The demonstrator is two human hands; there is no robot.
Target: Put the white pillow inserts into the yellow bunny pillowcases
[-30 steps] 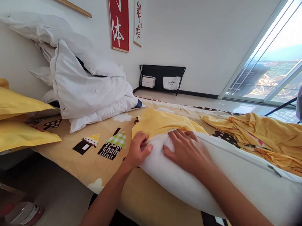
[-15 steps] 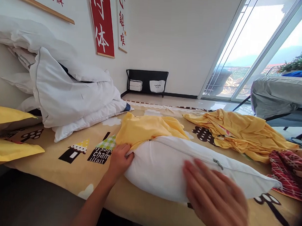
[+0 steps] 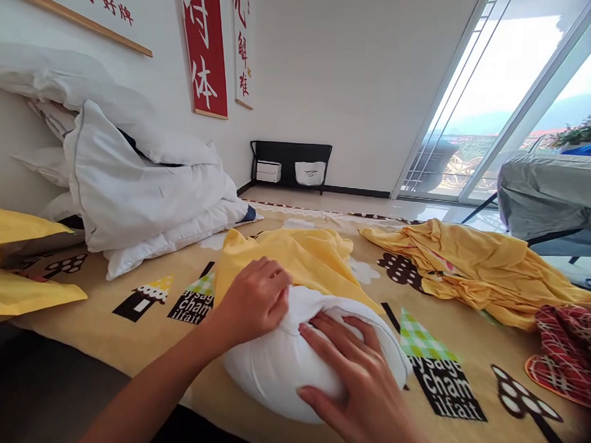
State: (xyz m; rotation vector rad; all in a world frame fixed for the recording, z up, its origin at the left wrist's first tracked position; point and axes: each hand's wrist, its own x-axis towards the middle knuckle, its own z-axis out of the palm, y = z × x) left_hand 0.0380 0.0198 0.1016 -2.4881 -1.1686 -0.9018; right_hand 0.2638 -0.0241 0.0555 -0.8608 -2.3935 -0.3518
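A white pillow (image 3: 269,374) lies in front of me, folded over on itself into a rounded bundle. My left hand (image 3: 260,295) is closed at its upper left edge, where it meets a yellow pillowcase (image 3: 306,251). Which layers the left fingers pinch is partly hidden. My right hand (image 3: 352,374) lies on the folded part with its fingers spread, pressing into the white fabric. The pillowcase is spread out just beyond the pillow, its far part loosely crumpled.
A patterned beige sheet (image 3: 171,366) covers the surface. White pillows (image 3: 144,195) are piled at left, near yellow pillows (image 3: 22,294). Crumpled yellow cloth (image 3: 489,262) and red checked cloth (image 3: 564,354) lie at right. A black rack (image 3: 288,159) stands by the wall.
The pillow was stretched out to the right and is now folded over toward the left. My right hand has come down onto it; my left hand has shifted slightly up and right.
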